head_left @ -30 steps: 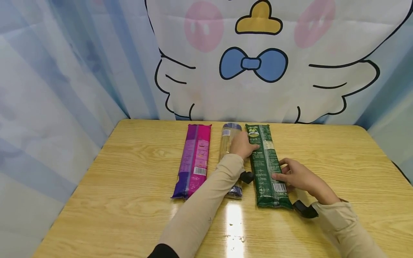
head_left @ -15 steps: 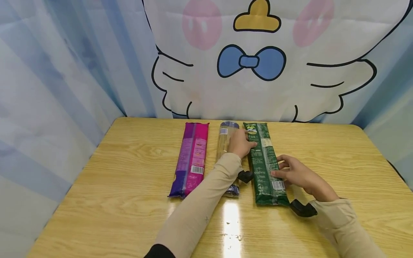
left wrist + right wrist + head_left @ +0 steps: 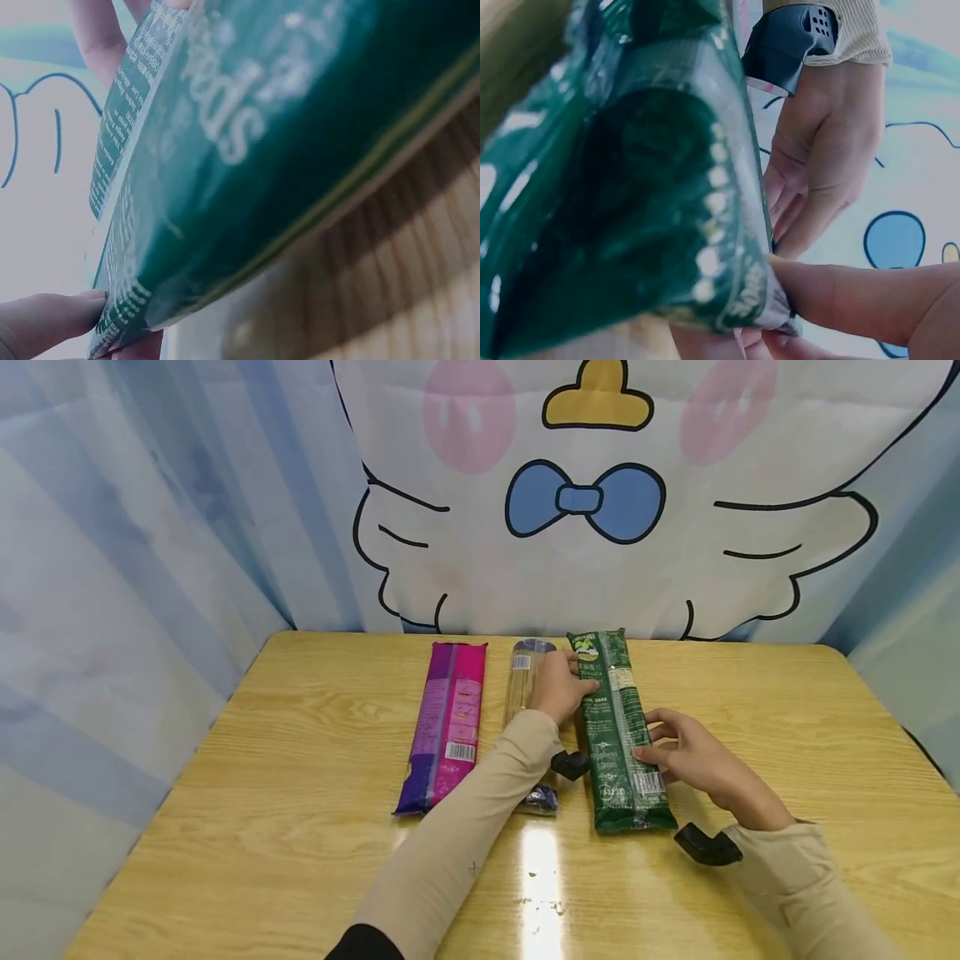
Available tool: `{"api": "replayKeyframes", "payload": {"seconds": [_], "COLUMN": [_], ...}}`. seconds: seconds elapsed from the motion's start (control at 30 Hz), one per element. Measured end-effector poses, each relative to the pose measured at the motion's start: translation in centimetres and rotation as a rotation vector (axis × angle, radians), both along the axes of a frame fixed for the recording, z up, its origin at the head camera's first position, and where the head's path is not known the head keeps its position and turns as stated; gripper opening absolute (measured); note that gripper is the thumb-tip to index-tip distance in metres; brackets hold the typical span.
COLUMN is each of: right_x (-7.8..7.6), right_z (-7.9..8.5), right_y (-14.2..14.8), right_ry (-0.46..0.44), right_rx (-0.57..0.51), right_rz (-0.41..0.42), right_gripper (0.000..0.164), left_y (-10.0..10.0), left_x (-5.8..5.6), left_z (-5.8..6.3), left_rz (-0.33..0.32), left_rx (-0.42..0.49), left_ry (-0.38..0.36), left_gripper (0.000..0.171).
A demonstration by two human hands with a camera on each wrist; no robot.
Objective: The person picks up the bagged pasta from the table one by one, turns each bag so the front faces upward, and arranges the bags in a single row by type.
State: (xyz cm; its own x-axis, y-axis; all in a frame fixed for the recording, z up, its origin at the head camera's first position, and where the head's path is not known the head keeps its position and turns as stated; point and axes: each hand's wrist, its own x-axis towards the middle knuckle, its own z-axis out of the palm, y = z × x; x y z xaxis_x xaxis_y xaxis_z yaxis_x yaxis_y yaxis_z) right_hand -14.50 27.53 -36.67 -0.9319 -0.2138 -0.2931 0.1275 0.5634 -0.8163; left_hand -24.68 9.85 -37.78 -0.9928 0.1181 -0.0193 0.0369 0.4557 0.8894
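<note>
Green packet slants between the two hands, held at both long edges above the table. The left hand, arm stretched forward over the clear packet, pinches its far left edge, thumb on top. The right hand, angled in from the right, grips its near right edge, thumb above, fingers below. Farther left lies the purple packet.

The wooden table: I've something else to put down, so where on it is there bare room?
Most room: the table between its left edge and the pink-and-purple packet. Also bare: between the right hand and the right edge. The middle is crowded: both hands hold the green packet, and the left hand partly hides the clear packet.
</note>
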Motion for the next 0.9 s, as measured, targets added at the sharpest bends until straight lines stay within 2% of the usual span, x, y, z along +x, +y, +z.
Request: {"api": "replayKeyframes", "payload": {"seconds": [0.23, 0.53, 0.73, 0.9], "right_x": [-0.2, -0.2, 0.0, 0.4], "right_z": [1.6, 2.9, 3.3, 3.7], "right_y": [0.0, 0.1, 0.0, -0.2], "right_ry": [0.023, 0.080, 0.117, 0.146], "right_rx": [0.017, 0.022, 0.057, 0.094], "right_rz": [-0.002, 0.002, 0.007, 0.007], "right_gripper": [0.071, 0.066, 0.064, 0.063], "left_y": [-0.2, -0.1, 0.0, 0.8], "left_x": [0.1, 0.6, 0.7, 1.0], "left_z": [1.1, 1.5, 1.7, 1.8], "left_rz": [-0.010, -0.035, -0.050, -0.039], "left_rx": [0.044, 0.049, 0.048, 0.017], "left_ry": [-0.014, 0.029, 0.070, 0.065], "left_gripper": [0.058, 0.073, 0.060, 0.075]}}
